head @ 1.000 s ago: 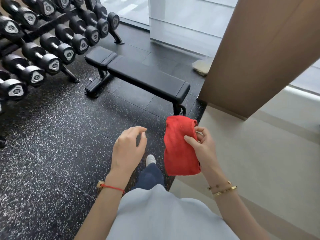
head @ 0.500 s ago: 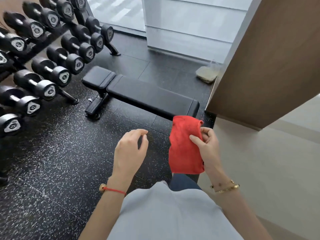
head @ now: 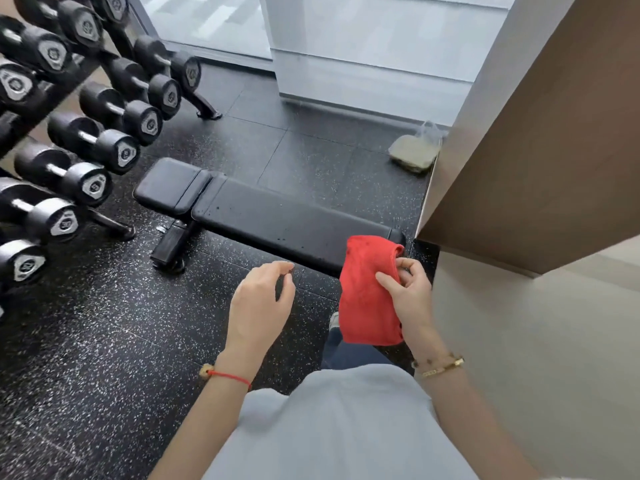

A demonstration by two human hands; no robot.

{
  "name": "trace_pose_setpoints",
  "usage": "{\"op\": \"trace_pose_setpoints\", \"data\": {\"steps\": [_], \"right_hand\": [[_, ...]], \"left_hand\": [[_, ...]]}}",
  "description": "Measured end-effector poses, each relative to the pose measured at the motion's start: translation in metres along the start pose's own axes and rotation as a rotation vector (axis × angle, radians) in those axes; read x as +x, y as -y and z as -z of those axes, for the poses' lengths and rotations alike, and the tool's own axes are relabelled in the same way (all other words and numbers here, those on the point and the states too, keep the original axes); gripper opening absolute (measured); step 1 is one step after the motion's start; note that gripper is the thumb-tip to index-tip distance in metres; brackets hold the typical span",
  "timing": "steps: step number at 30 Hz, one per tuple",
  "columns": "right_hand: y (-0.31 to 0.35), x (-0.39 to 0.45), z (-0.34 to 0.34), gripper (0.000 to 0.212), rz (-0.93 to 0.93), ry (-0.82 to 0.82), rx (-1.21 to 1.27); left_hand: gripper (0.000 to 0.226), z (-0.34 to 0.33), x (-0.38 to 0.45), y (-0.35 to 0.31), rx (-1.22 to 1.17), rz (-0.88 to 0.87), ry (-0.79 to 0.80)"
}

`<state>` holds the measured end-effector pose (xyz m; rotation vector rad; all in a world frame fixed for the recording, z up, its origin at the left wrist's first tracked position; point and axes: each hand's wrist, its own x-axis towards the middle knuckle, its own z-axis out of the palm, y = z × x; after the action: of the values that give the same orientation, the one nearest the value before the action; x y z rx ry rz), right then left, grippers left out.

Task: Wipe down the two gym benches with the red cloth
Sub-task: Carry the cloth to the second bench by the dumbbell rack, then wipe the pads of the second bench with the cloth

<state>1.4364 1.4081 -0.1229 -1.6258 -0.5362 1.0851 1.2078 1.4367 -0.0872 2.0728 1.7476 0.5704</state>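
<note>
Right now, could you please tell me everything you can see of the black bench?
The bench is a flat black padded one, in two pads: a short seat pad on the left and a long pad on the right, with a vinyl-like sheen and small specks on top. Part of its black metal base shows beneath. It stands on the speckled floor beside the dumbbell rack. The red cloth, held by the right hand, covers its right end in view; contact is unclear.
</note>
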Motion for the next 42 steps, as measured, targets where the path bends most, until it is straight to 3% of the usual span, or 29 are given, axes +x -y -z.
{"op": "trace_pose_setpoints", "data": {"steps": [10, 22, 27, 30, 34, 38, 40, 42], "right_hand": [[-0.018, 0.159, -0.057, 0.029, -0.037, -0.027, -0.146], [-0.206, 0.315, -0.095, 0.031, 0.109, -0.027, -0.318], [-0.285, 0.372, -0.089, 0.038, 0.292, -0.045, -0.417], [-0.314, 0.392, -0.076, 0.044, 0.493, -0.137, -0.523], [-0.338, 0.405, -0.063, 0.054, 0.625, -0.217, -0.823], [-0.340, 0.408, -0.068, 0.047, 0.822, -0.403, -1.222], [-0.339, 0.410, -0.077, 0.048, 0.843, -0.217, -1.228], [-0.342, 0.413, -0.090, 0.054, 0.735, -0.016, -1.265]], "left_hand": [[0.026, -0.085, 0.140, 0.037, 0.007, -0.080, 0.021], [0.026, -0.302, 0.220, 0.163, 0.031, -0.195, 0.094], [0.027, -0.395, 0.240, 0.210, 0.013, -0.265, 0.052], [0.028, -0.436, 0.248, 0.229, 0.004, -0.336, 0.032], [0.029, -0.473, 0.254, 0.243, 0.007, -0.394, 0.005], [0.030, -0.494, 0.252, 0.249, 0.015, -0.430, -0.038], [0.030, -0.499, 0.251, 0.253, 0.029, -0.432, -0.063], [0.030, -0.502, 0.250, 0.256, 0.041, -0.441, -0.078]]}}
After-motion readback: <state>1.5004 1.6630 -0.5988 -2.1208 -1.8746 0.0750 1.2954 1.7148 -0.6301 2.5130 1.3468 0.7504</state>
